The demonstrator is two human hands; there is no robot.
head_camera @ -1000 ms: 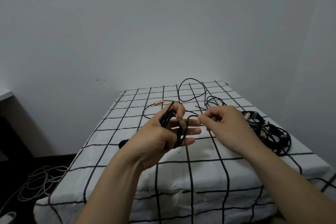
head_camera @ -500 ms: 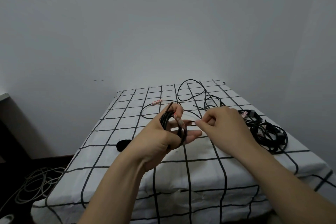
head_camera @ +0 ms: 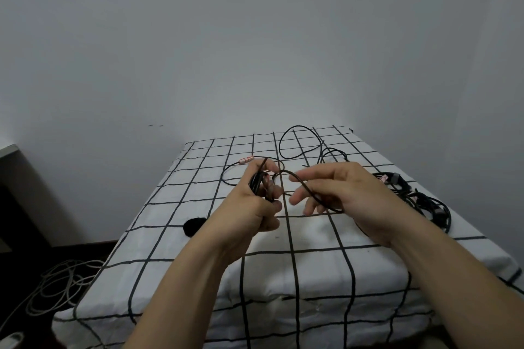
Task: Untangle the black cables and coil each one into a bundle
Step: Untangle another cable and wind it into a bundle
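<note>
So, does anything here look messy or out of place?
Beyond the half-wound coil in the left hand, a loose black cable sprawls in loops across the far end of the checked table. A tangled black pile sits near its right edge, and pale cables lie heaped on the floor.

The surface, draped in a white cloth with a black grid, carries a loose black cable looping at 12 o'clock. It also holds a pink connector at 11, a tangle of black cables at 3 and a small black lump at 9.
</note>
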